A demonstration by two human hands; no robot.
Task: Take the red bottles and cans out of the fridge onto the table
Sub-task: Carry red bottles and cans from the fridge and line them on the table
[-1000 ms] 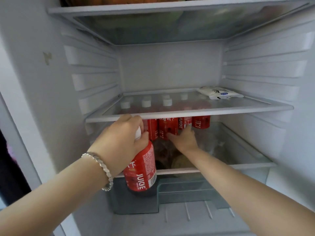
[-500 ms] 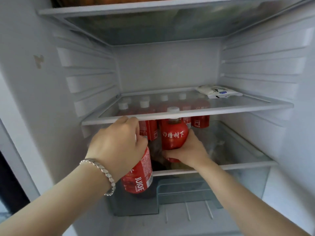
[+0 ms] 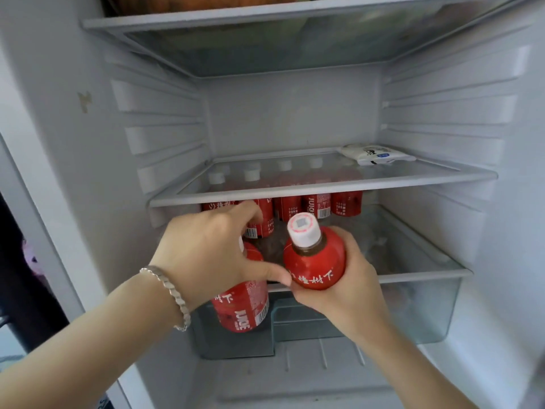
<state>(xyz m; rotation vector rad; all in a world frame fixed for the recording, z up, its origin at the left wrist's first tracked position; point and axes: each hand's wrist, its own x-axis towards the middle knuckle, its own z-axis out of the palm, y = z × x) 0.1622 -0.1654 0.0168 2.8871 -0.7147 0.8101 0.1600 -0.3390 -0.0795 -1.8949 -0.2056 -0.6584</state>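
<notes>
At the fridge mouth, we hold two red bottles.
Left hand (image 3: 206, 255) clamps one bottle (image 3: 241, 305) seemingly by its hidden neck; right hand (image 3: 333, 278) wraps another (image 3: 314, 261). Either could slip.

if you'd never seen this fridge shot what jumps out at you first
The two red juice bottles held at the front of the open fridge: the right hand wraps one with its white cap toward the camera, and the left hand, with a silver bracelet on its wrist, holds the other from the top. Behind them a row of red bottles stands under the glass shelf, where a white packet lies at the back right.
</notes>
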